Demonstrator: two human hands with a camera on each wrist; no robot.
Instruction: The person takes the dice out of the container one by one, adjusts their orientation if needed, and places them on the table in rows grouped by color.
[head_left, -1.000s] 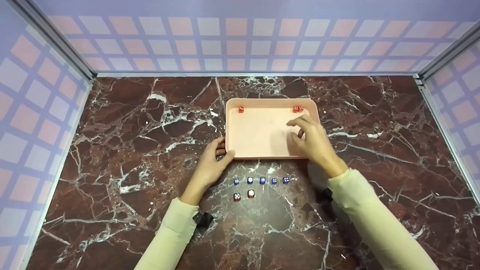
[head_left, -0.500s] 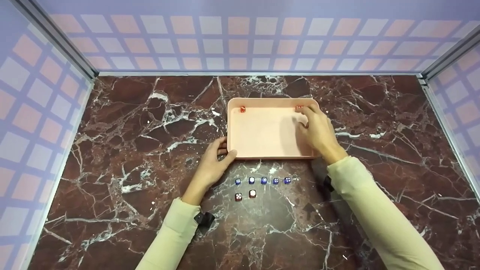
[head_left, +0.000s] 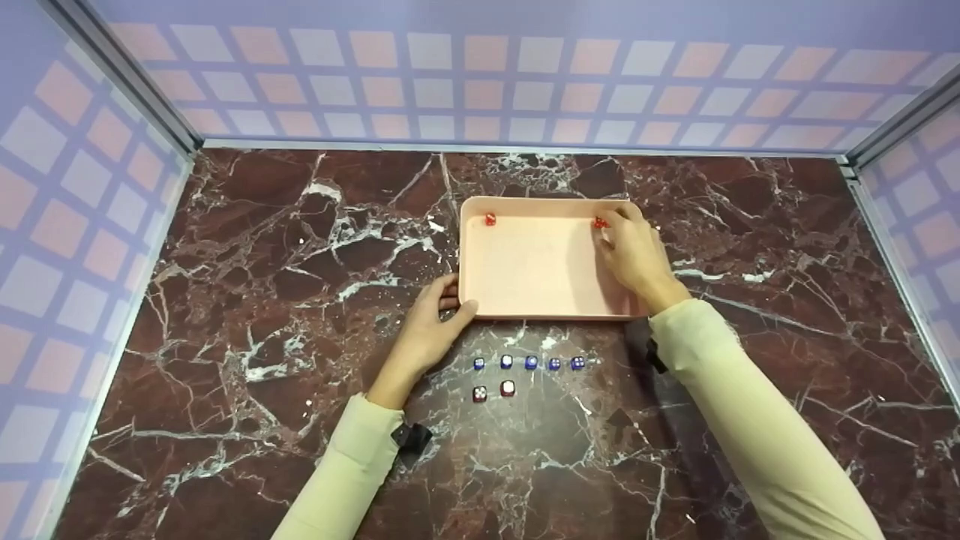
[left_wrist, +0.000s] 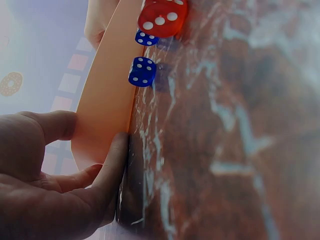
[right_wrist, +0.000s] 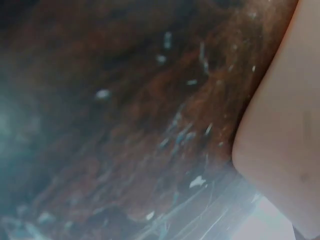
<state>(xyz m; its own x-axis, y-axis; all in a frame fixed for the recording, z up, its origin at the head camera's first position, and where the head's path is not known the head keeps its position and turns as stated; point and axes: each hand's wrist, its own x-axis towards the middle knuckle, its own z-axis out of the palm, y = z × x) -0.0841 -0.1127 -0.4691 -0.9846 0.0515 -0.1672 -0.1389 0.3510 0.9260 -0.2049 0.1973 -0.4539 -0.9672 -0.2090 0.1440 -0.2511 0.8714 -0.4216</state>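
Note:
A shallow peach-coloured tray (head_left: pixel 532 270) stands on the marbled tabletop. At its front left corner my left hand (head_left: pixel 429 328) holds the wall, thumb on one side and fingers on the other; the left wrist view shows these fingers (left_wrist: pixel 111 167) against the tray wall (left_wrist: pixel 107 85). My right hand (head_left: pixel 636 251) reaches into the back right corner, fingers bent, with the fingertips right at red dice (head_left: pixel 601 223) partly hidden behind them. I cannot tell whether it pinches one. Another red die (head_left: pixel 490 219) lies in the back left corner.
In front of the tray, several blue dice (head_left: pixel 531 362) form a row, with two red dice (head_left: pixel 508 388) in a second row below. A blue die (left_wrist: pixel 142 71) shows near the tray wall in the left wrist view. Patterned panels (head_left: pixel 487 90) enclose the table's back and sides.
My right hand has moved right and back across the tray to the red dice in the far corner, which have shifted slightly. My left hand stays at the tray corner.

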